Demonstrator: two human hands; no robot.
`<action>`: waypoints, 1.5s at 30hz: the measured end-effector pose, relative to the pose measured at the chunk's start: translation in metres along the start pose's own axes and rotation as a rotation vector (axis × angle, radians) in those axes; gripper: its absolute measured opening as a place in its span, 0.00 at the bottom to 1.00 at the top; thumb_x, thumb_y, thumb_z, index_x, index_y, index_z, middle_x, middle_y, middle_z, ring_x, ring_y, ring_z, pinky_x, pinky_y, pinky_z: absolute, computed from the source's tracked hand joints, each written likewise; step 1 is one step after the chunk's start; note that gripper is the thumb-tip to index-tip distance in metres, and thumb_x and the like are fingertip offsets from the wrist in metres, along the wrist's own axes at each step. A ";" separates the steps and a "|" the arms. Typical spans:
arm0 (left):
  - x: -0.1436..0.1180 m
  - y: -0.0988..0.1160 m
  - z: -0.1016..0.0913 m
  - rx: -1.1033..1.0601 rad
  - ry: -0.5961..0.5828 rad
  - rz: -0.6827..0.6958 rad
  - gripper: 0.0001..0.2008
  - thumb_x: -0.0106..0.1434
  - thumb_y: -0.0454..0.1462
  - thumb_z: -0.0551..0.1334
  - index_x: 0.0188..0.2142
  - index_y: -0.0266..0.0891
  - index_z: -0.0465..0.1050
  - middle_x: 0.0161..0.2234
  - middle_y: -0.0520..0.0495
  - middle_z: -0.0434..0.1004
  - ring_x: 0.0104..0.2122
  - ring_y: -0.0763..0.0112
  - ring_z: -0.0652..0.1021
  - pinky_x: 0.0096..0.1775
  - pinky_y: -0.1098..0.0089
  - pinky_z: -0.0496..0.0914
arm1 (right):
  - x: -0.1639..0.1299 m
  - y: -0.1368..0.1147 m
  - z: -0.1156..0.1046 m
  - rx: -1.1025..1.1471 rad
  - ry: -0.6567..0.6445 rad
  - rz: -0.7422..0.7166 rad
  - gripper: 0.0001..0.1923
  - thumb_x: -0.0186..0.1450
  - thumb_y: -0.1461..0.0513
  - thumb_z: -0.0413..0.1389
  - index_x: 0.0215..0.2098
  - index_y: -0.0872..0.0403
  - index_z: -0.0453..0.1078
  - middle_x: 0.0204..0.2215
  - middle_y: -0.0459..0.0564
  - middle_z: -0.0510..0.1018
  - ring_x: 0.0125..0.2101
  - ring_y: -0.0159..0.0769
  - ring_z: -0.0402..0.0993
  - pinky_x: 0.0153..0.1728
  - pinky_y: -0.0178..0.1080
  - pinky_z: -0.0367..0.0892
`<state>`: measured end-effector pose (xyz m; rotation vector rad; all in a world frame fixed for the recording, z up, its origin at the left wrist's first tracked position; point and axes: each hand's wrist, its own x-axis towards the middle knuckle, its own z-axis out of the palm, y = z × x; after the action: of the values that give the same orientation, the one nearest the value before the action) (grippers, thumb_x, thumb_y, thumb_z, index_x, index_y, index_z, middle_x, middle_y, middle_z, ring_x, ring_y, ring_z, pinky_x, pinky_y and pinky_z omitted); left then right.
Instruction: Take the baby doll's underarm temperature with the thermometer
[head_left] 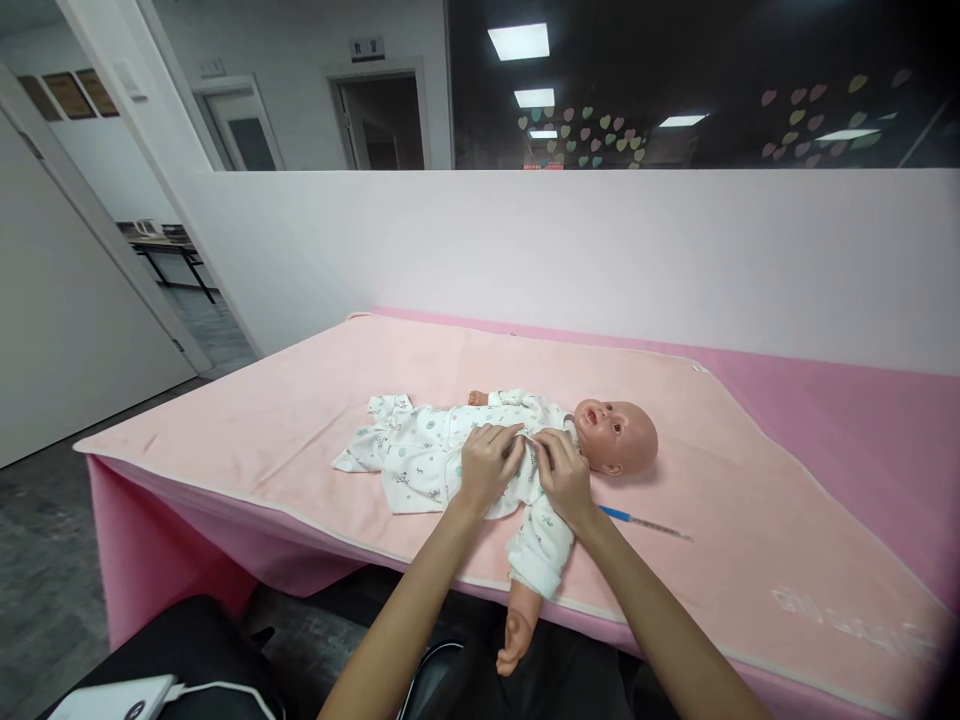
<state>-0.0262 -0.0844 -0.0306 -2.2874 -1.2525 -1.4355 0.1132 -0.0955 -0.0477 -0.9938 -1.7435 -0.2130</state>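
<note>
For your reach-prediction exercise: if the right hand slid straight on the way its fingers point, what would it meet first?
The right hand points up-left over the doll's chest; it would probably meet the left hand first, as their fingertips nearly touch.

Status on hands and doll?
Left hand and right hand pinching the doll's garment at the chest. Doll supine. Thermometer alongside, untouched.

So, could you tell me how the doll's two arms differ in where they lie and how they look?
The doll's near arm stretches toward the camera, its bare hand hanging past the table edge; the far arm lies wholly on the pink towel, bent beside the body. The near arm shows bare forearm beyond the cuff; the far arm shows only a small hand. Both wear the same white printed sleeve.
</note>
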 end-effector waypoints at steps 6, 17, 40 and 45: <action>-0.007 -0.006 -0.015 0.084 -0.028 -0.056 0.10 0.62 0.39 0.56 0.39 0.40 0.73 0.33 0.47 0.76 0.36 0.66 0.72 0.40 0.65 0.62 | -0.001 0.002 0.000 0.022 0.012 0.035 0.08 0.66 0.65 0.46 0.39 0.53 0.66 0.35 0.50 0.73 0.38 0.32 0.71 0.38 0.35 0.67; -0.029 -0.017 -0.036 0.090 -0.043 -0.142 0.11 0.62 0.40 0.56 0.43 0.44 0.72 0.39 0.48 0.75 0.40 0.66 0.71 0.42 0.64 0.61 | -0.002 0.003 0.001 0.003 0.016 0.060 0.10 0.67 0.64 0.44 0.39 0.53 0.66 0.34 0.50 0.74 0.36 0.34 0.71 0.36 0.36 0.66; -0.030 -0.023 -0.034 0.026 0.212 -0.260 0.07 0.57 0.41 0.62 0.34 0.45 0.77 0.34 0.49 0.75 0.35 0.68 0.72 0.41 0.63 0.63 | -0.001 0.003 0.002 0.003 -0.002 0.038 0.10 0.67 0.63 0.44 0.38 0.54 0.67 0.32 0.50 0.74 0.33 0.34 0.71 0.34 0.35 0.67; -0.029 -0.020 -0.035 0.050 0.238 -0.280 0.06 0.56 0.42 0.63 0.32 0.45 0.77 0.32 0.49 0.74 0.34 0.68 0.72 0.41 0.64 0.63 | -0.001 0.003 0.002 -0.001 0.003 0.030 0.10 0.67 0.63 0.44 0.38 0.54 0.67 0.32 0.50 0.74 0.33 0.34 0.71 0.33 0.35 0.66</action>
<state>-0.0692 -0.1061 -0.0414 -1.8977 -1.5553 -1.6847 0.1142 -0.0932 -0.0504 -1.0196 -1.7244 -0.1966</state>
